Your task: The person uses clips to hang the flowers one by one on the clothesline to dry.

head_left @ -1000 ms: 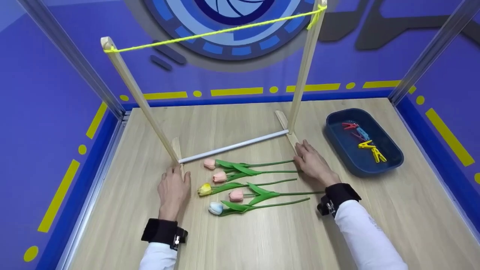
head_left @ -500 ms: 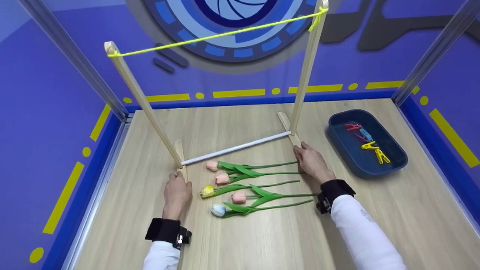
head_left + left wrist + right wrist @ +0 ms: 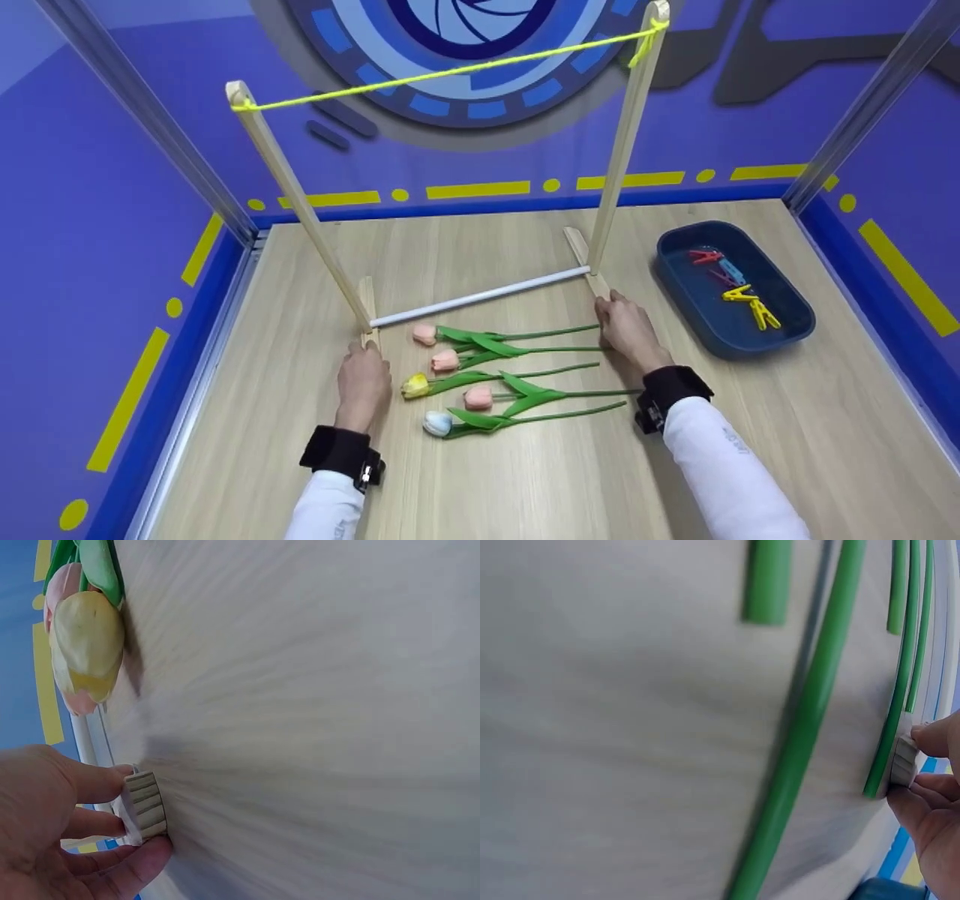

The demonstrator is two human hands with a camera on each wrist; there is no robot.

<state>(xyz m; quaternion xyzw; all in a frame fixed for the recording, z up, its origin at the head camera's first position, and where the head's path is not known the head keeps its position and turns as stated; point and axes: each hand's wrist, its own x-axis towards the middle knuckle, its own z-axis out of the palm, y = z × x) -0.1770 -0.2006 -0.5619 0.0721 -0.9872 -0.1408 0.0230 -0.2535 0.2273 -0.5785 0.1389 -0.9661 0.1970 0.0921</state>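
Note:
A wooden stand with two upright posts (image 3: 300, 202) is in the head view, with a yellow string (image 3: 450, 73) tied between the post tops. A white rod (image 3: 480, 297) joins the posts low down. My left hand (image 3: 362, 386) pinches the near end of the left foot, whose ridged end (image 3: 146, 802) shows between thumb and fingers in the left wrist view. My right hand (image 3: 628, 330) grips the right foot the same way, its end (image 3: 904, 761) seen in the right wrist view. Between my hands lie several artificial tulips: pink (image 3: 478, 397), yellow (image 3: 415, 386) and pale blue (image 3: 437, 424).
A dark blue tub (image 3: 697, 334) stands to the right, holding red, blue and yellow clothespins (image 3: 765, 315). Tulip stems (image 3: 577, 393) reach close to my right hand and wrist. Blue panels (image 3: 465, 165) wall in the wooden tabletop (image 3: 525, 480) at the back and sides.
The stand has shifted slightly to the right, both hands moving with its feet. My left fingers, earlier laid along the foot, now pinch it. The tulips and tub stay put.

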